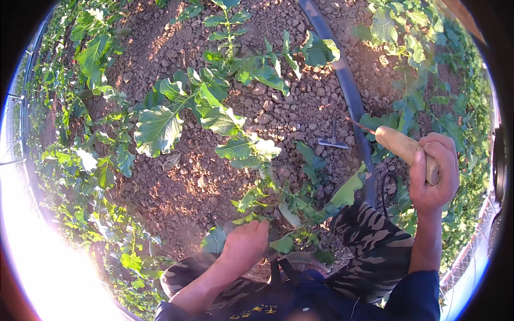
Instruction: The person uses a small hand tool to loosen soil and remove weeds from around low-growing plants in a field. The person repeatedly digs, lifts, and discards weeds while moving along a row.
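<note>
My right hand [435,172] is closed around the thick wooden handle of a small hand hoe [397,146]. A thin rusty neck runs out from the handle over the black hose. Beyond it a narrow metal blade [333,143], apparently the hoe's, is close to the cloddy soil. My left hand [245,242] is low between my knees with its fingers curled, against the lower leaves of a leafy green plant [251,196]. Its fingertips are partly hidden, so whether they pinch a leaf or stem is unclear. Broad lobed leaves [158,130] spread over the soil ahead.
A black irrigation hose [351,88] curves along the soil on the right. Dense green plants [92,60] grow on the left, and more [409,36] stand at right. My knees in camouflage trousers [373,244] flank the nearest plant. Strong glare covers the lower left.
</note>
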The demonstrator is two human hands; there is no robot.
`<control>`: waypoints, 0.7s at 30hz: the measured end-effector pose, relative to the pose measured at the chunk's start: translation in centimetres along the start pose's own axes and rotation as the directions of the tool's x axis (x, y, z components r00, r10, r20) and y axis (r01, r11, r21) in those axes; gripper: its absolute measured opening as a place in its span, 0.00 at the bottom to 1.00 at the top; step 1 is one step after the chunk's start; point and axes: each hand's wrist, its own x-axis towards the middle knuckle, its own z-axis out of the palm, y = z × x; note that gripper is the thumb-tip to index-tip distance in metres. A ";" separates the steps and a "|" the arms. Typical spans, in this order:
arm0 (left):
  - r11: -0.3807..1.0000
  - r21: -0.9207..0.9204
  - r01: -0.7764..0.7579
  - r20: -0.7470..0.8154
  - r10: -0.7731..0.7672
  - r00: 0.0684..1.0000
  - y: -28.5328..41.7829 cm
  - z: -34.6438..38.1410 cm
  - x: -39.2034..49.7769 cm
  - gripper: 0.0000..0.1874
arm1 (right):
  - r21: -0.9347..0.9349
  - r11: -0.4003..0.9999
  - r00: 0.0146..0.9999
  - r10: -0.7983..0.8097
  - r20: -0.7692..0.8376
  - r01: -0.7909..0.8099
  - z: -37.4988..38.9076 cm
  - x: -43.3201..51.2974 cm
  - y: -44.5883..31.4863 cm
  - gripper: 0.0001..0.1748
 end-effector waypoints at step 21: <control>0.503 -0.722 0.475 0.225 -0.479 0.848 11.2 -2.7 -14.5 0.10 | 0.114 -0.111 0.008 0.682 0.731 -0.987 -1.2 -6.0 -5.2 0.14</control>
